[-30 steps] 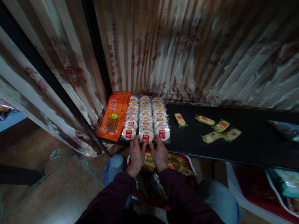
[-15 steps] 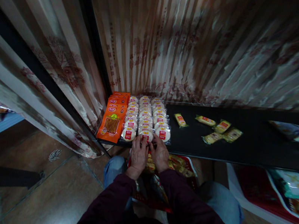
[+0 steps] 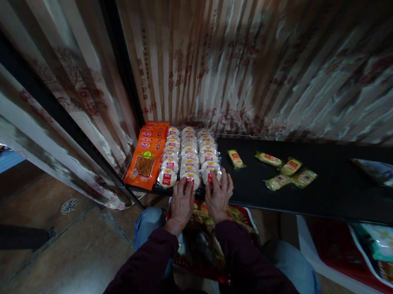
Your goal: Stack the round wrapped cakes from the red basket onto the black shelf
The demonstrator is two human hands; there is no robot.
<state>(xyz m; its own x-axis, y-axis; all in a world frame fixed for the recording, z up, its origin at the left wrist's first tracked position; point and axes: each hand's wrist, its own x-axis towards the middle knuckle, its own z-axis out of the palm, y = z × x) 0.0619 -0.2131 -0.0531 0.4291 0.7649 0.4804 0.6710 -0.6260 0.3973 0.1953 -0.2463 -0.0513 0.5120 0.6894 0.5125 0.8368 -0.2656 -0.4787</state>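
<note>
Three rows of round white rice crackers point(image 3: 189, 164) in clear wrappers with red and yellow labels stand on the left part of a black shelf point(image 3: 248, 188). My left hand point(image 3: 181, 205) rests its outstretched fingertips at the front of the middle row, touching the nearest pack's lower left edge. At the front of the right row, my right hand point(image 3: 220, 197) has its fingers apart and laid on the nearest cracker pack point(image 3: 208, 171). Neither hand lifts anything. Left of the rows lie overlapping orange snack bags point(image 3: 145, 162) with brown sticks showing through a window.
Several small yellow-wrapped snacks point(image 3: 291, 167) lie on the shelf to the right, with a bluish bag point(image 3: 391, 176) beyond. A red box of packaged snacks point(image 3: 247, 218) sits between my knees. Pleated curtain point(image 3: 187, 69) and black posts point(image 3: 120, 54) border the shelf.
My right hand has moved right from the middle row to the front of the right row, its fingers spreading. My left hand stays by the middle row. The view has shifted slightly.
</note>
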